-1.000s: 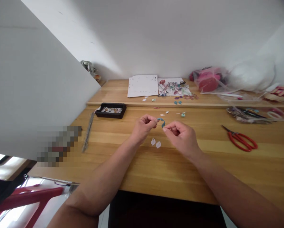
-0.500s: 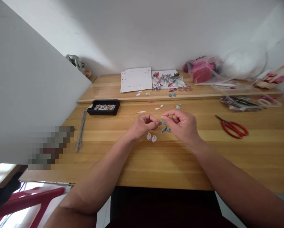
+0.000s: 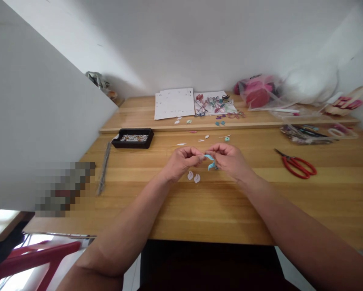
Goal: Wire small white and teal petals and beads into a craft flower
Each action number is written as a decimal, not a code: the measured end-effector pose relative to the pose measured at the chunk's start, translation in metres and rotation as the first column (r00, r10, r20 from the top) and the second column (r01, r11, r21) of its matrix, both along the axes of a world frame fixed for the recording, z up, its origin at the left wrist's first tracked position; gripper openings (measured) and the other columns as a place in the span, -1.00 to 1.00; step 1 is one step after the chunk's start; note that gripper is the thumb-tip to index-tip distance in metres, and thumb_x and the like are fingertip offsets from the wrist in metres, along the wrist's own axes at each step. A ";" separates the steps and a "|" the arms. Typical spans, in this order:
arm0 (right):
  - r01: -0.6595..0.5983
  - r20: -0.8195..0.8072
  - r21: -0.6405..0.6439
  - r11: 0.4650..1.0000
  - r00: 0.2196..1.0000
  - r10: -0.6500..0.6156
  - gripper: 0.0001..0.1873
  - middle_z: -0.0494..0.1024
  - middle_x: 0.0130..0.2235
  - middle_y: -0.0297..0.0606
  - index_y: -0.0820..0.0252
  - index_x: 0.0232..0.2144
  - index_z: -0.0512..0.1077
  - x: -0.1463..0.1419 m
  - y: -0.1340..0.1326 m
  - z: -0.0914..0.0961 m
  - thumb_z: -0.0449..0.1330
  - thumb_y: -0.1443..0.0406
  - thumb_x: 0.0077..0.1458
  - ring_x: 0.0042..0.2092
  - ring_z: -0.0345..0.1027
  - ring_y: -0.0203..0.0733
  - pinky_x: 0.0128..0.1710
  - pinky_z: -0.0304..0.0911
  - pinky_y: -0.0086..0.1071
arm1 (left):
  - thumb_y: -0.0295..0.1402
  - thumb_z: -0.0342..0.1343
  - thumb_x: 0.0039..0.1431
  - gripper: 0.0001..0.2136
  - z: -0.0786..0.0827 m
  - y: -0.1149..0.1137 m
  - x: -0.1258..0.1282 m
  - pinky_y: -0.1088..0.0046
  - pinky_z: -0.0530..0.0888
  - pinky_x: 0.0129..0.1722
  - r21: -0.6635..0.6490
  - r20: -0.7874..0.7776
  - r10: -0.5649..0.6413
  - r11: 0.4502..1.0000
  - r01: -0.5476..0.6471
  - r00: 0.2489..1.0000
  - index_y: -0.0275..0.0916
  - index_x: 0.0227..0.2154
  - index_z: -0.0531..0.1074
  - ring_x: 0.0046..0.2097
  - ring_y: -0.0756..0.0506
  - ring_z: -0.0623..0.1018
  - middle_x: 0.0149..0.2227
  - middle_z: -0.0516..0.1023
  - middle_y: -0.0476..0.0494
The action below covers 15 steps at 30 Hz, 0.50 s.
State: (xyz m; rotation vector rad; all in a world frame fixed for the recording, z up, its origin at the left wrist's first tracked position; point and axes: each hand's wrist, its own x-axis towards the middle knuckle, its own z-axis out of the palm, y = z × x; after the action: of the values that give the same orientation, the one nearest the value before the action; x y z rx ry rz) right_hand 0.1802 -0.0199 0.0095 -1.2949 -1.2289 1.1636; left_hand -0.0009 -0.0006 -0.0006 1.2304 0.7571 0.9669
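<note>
The grip of the left hand pinches one end of the curled blue strip, far-right of two white leaf shapes; whether the right hand, bunched beside it, holds on I cannot tell; uneven pulling could crease it or slip it loose

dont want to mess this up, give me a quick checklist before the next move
1. Left hand pinching the blue piece: ok, fingertips at one end.
2. Right hand gripping it too: cannot tell, its fingertips are too small to make out.
3. Two white leaf shapes uncovered: ok, in full view on the table.
4. Red-handled scissors away from both hands: ok, off to the right.
5. Black tray upright: ok, beads inside.
</note>
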 end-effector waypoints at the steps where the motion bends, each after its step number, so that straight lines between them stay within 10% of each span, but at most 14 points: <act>1: -0.024 -0.111 -0.086 0.996 0.994 0.014 -0.76 0.27 -0.63 -0.49 0.17 -0.50 0.45 -0.001 0.000 -0.001 0.39 0.19 -0.19 -0.61 -0.08 -0.44 -0.62 -0.19 -0.43 | -0.25 0.42 -0.06 -0.76 0.000 0.000 0.000 0.51 0.34 -0.41 0.002 0.020 0.030 1.000 -0.030 0.999 -0.31 -0.46 0.54 -0.46 0.09 0.39 -0.45 0.53 -0.05; 7: -0.288 -0.466 -0.267 0.920 0.874 0.138 -0.68 0.23 -0.67 -0.54 0.17 -0.55 0.34 -0.009 -0.008 -0.006 0.44 0.27 -0.24 -0.64 -0.13 -0.50 -0.64 -0.15 -0.51 | -0.26 0.43 -0.08 -0.75 0.001 0.004 0.003 0.52 0.35 -0.36 -0.017 0.160 0.196 0.981 -0.196 0.968 -0.29 -0.48 0.51 -0.44 0.10 0.40 -0.47 0.52 0.02; 15: -0.252 -0.508 -0.225 0.941 0.854 0.107 -0.64 0.30 -0.65 -0.50 0.18 -0.57 0.36 -0.015 -0.015 -0.005 0.51 0.24 -0.21 -0.63 -0.07 -0.49 -0.66 -0.05 -0.53 | -0.26 0.44 -0.09 -0.74 0.000 0.005 0.004 0.51 0.37 -0.35 -0.039 0.210 0.265 0.964 -0.263 0.941 -0.30 -0.46 0.50 -0.44 0.09 0.44 -0.44 0.58 -0.04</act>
State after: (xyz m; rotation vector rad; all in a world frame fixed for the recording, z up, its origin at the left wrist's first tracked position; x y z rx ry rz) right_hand 0.1649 -0.0349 0.0044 -0.9991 -0.8342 1.7351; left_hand 0.0031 0.0048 -0.0005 1.0109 0.7669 1.2920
